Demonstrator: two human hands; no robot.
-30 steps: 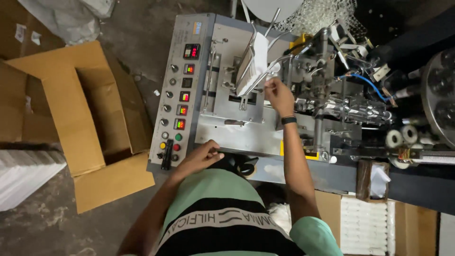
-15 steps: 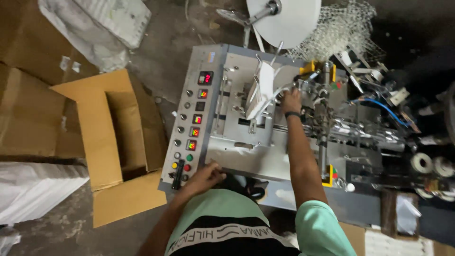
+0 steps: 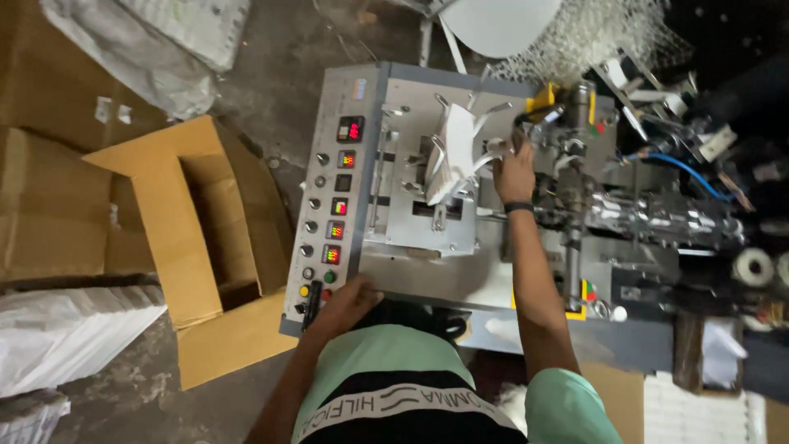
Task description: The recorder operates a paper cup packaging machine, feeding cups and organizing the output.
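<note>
1. One grey packaging machine (image 3: 427,271) fills the middle of the view, standing on a dark concrete floor (image 3: 288,66); its right half is a crowded mass of metal parts, tubes and a blue hose (image 3: 690,173).
2. Left of the machine, an open brown cardboard box (image 3: 197,247) sits on the floor with its flaps spread outward.
3. White sacks lie at the upper left (image 3: 156,41), and a stack of white bundles (image 3: 66,337) rests at the lower left beside the box.
4. A white paper roll (image 3: 501,20) hangs above the machine's top edge.
5. Along the machine's left side runs a control panel (image 3: 333,214) with small red displays, knobs and coloured buttons.
6. A white stack of paper sheets (image 3: 456,156) stands tilted in the metal feeder at the machine's centre.
7. The right hand (image 3: 514,168), with a dark band at the wrist, reaches up to the right edge of that stack, fingers curled against the sheets; whether they pinch a sheet I cannot tell.
8. The left hand (image 3: 349,300) rests on the machine's lower front edge, just beside the bottom buttons of the control panel, fingers loosely spread and holding nothing.
</note>
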